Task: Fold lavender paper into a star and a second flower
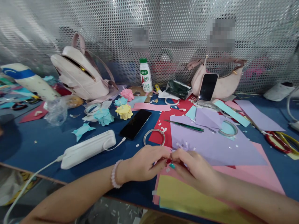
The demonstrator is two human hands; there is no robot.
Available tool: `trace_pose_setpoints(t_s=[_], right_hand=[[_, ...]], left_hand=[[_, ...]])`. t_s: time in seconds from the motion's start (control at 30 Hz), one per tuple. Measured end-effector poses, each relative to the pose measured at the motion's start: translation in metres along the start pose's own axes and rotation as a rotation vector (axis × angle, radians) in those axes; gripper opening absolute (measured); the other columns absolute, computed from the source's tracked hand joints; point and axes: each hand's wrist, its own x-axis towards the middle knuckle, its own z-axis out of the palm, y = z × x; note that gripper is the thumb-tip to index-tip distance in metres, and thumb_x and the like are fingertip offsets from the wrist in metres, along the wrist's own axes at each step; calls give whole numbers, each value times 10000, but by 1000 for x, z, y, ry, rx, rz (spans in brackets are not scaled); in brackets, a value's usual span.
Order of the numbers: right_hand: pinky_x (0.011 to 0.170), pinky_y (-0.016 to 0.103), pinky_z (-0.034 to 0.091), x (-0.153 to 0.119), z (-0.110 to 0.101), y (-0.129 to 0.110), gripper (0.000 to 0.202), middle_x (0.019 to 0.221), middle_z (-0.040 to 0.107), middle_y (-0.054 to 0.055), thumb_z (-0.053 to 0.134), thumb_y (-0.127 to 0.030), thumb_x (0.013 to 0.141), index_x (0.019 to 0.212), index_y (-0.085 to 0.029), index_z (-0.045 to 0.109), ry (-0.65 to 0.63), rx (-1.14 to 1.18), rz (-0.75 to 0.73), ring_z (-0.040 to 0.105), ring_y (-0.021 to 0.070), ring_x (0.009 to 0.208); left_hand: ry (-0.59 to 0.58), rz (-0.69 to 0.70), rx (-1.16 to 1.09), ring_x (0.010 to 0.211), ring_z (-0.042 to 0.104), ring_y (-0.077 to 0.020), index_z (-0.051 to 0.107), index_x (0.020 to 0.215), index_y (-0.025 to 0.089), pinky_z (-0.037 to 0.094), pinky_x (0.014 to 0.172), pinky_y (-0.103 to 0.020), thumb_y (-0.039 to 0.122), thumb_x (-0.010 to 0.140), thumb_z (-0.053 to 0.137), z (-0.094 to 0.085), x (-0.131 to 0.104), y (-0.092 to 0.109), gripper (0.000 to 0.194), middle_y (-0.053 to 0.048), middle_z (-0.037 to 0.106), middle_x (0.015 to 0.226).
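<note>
My left hand (147, 161) and my right hand (193, 168) meet fingertip to fingertip above the front part of the colored paper. Both are closed in a pinch, and the fingers hide most of what is between them. Small purple paper points (184, 145) show just behind the fingertips. Under and behind my right hand lies a purple sheet (235, 152), with a yellow sheet (182, 193) and a pink sheet (257, 177) nearer the front. A roll of tape (154, 130) stands out just beyond my left hand, and a green pen-like tool (184, 125) rests on the purple sheet.
Folded paper shapes in blue (104, 116), yellow (124, 112) and pink (127, 94) sit left of center. A black phone (136, 124) is cabled to a white power bank (88, 149). Behind are a backpack (81, 74), a bottle (145, 76) and a handbag (224, 81). Scissors (277, 142) lie right.
</note>
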Motion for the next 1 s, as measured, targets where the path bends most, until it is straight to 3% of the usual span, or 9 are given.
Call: trace_pose_setpoints(t_s=[0.3, 0.47, 0.67, 0.8, 0.9, 1.0], right_hand=[[516, 225, 299, 1, -1, 5, 198, 625, 532, -18, 354, -124, 915, 767, -213, 452, 38, -143, -174, 425, 110, 544], [513, 223, 296, 1, -3, 2, 201, 597, 512, -34, 361, -54, 840, 757, -225, 425, 59, -98, -302, 410, 111, 538], [499, 205, 297, 3, -10, 8, 197, 575, 446, -55, 380, -34, 752, 772, -227, 414, 194, -36, -231, 364, 98, 504], [537, 212, 351, 13, -28, 35, 161, 636, 518, -19, 434, -72, 696, 659, -218, 379, 327, 11, -105, 469, 104, 579], [554, 226, 361, 20, -49, 72, 208, 653, 536, -11, 483, -84, 673, 594, -215, 341, 532, 10, 51, 510, 115, 619], [497, 220, 353, 22, -75, 115, 175, 634, 503, -42, 518, -136, 733, 686, -228, 376, 666, 13, 159, 483, 107, 543]], left_hand=[[11, 5, -134, 620, 571, -103, 519, 823, 167, 423, 570, -172, 155, 961, 366, 1, 3, 1, 207, -21, 639, 715], [-76, -46, -352, 501, 515, -80, 519, 769, 167, 398, 508, -156, 248, 1003, 355, -3, 8, 4, 297, 7, 601, 612], [-81, -73, -360, 537, 532, -80, 504, 764, 165, 397, 514, -155, 315, 1028, 270, -5, 11, 5, 383, -7, 597, 640], [-146, 8, -151, 612, 576, -104, 514, 807, 168, 429, 578, -188, 268, 1028, 242, -5, 7, -2, 364, -27, 638, 712], [-244, 188, 154, 682, 608, -145, 532, 918, 161, 430, 594, -238, 222, 1013, 287, -5, 2, -14, 270, -60, 677, 817], [-287, 270, 294, 751, 635, -162, 532, 1017, 147, 436, 603, -251, 202, 1006, 306, -4, 0, -24, 233, -80, 691, 894]])
